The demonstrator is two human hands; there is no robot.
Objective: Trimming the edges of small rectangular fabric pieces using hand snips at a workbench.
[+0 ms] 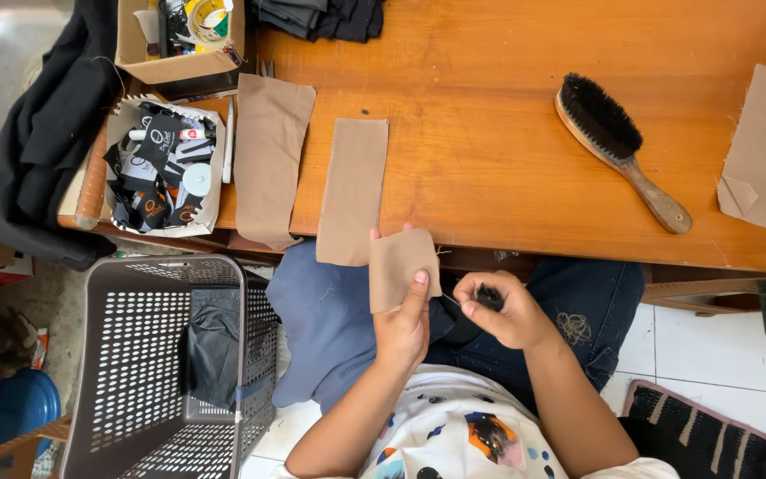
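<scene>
A small tan fabric piece (401,266) is pinched between thumb and fingers of the left hand (403,326), held over the lap just below the wooden table (507,133) edge. At three o'clock of it, the right hand (503,310) is closed around a small dark object (489,297); what it is cannot be told. Two longer tan strips (354,188) are laid at eleven o'clock, overhanging the edge. A wooden brush (618,149) lies at two o'clock. A grey basket (157,364) is seen at eight o'clock.

One head cam, looking straight down, close over table (507,160)
</scene>
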